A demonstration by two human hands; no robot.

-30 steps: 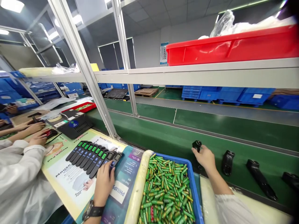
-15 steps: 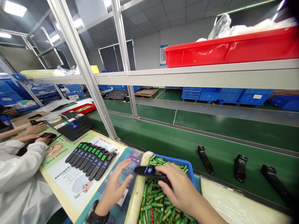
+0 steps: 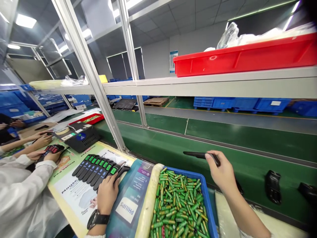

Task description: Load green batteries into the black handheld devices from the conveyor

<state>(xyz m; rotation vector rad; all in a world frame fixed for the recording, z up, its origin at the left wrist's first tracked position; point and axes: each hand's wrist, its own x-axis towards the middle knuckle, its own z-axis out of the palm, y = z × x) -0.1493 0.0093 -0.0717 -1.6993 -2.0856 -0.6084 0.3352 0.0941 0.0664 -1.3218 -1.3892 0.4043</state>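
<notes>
A black device [image 3: 195,154] is aloft, others [image 3: 96,171] lined up.

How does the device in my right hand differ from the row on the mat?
The held device is raised, nearly edge-on; the row rests on the mat. The held device shows no screen from here; the row shows several green screens. Both look dark and elongated.

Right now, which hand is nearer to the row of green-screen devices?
Left. The left hand is at the right end of the row; the right hand is farther right, over the green belt, holding a black device.
</notes>
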